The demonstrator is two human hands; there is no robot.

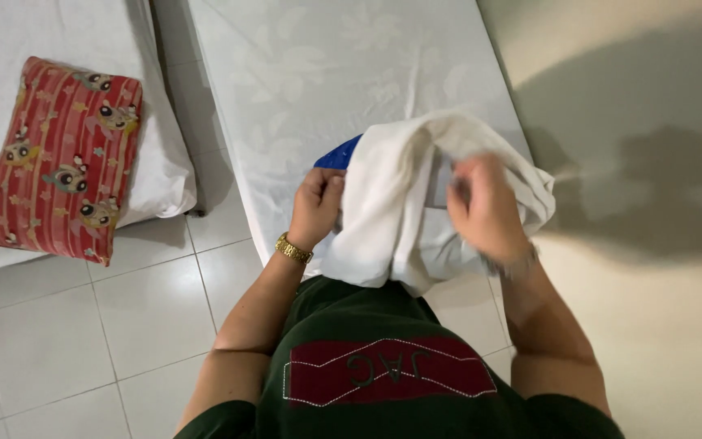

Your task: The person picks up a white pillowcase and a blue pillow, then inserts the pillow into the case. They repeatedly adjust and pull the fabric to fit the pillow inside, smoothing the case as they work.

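A white pillowcase [392,207] hangs bunched between my hands at the near end of a white bed [318,73]. A blue pillow [337,154] pokes out of the cloth at its upper left. My left hand [315,203], with a gold watch on the wrist, grips the left edge of the pillowcase beside the blue pillow. My right hand [487,207] is blurred and closed on the right side of the white cloth.
A red striped pillow with cartoon figures [62,158] lies on a second white bed [42,32] at the left. White floor tiles [83,341] run between and in front of the beds. A beige wall [652,122] stands right of the bed.
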